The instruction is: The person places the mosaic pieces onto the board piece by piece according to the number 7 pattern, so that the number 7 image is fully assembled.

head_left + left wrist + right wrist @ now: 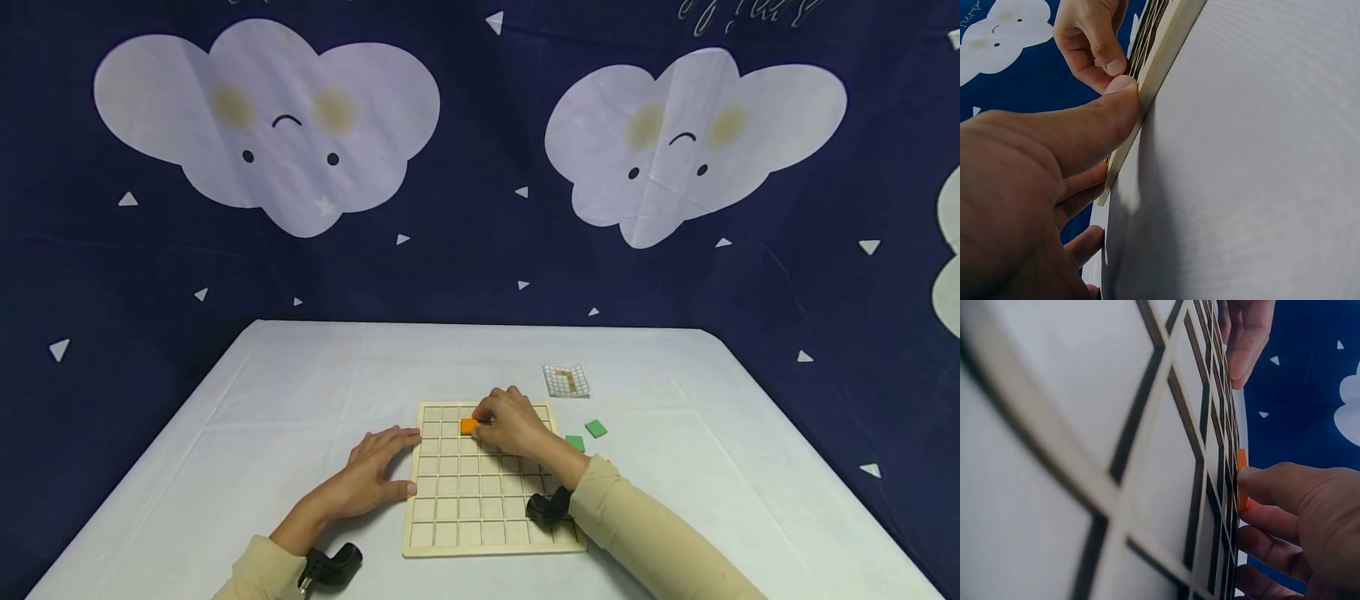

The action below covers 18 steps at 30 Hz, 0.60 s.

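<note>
A pale wooden grid board (469,507) lies on the table, divided into square cells. My right hand (513,423) reaches over its far part and pinches a flat orange tile (1243,460) between thumb and fingers, close to the grid. In the head view, orange (468,427) shows beside the fingertips in an upper-row cell; whether this is one tile or two I cannot tell. My left hand (367,475) rests at the board's left edge, thumb and fingertips touching the rim, fingers fairly straight. In the left wrist view, its thumb (1100,122) presses on the wooden rim.
Two green tiles, one by the board's right edge (575,442) and one farther out (596,428), lie on the white tablecloth (225,467). Beyond them is a small gridded pattern card (566,381). A dark blue cloud-print cloth (480,275) hangs behind the table.
</note>
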{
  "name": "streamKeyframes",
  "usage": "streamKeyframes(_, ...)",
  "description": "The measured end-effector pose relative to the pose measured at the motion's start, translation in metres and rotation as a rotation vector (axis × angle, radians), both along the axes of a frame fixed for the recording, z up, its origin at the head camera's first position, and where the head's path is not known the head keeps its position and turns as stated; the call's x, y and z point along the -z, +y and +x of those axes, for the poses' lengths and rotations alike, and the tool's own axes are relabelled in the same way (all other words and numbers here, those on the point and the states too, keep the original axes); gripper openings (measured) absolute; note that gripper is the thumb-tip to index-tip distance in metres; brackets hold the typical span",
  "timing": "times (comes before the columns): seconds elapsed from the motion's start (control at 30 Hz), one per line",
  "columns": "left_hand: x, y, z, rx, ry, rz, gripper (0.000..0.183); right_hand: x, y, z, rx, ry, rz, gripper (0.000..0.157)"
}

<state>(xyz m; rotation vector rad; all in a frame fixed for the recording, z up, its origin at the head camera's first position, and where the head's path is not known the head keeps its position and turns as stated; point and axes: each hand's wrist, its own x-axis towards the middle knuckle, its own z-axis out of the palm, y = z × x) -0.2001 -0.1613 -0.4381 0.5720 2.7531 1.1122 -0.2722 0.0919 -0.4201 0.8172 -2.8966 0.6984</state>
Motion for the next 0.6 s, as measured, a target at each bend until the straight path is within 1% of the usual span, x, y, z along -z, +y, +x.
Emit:
streamKeyframes(0.17, 0.0004, 0.0, -0.0001, 0.003, -0.001, -0.001, 0.069, -0.0002, 0.0002, 0.0011, -0.014, 0.011, 0.006, 0.02)
streamKeyframes(0.33, 0.0012, -0.0001, -0.0006, 0.009, -0.001, 0.001, 0.069, -0.0002, -0.0006, 0.002, -0.002, 0.007, 0.012, 0.02)
streamKeyframes(0.6, 0.0001, -0.0006, -0.0002, 0.004, 0.005, -0.001, 0.069, -0.0004, -0.0011, 0.0024, -0.005, 0.036, 0.021, 0.022)
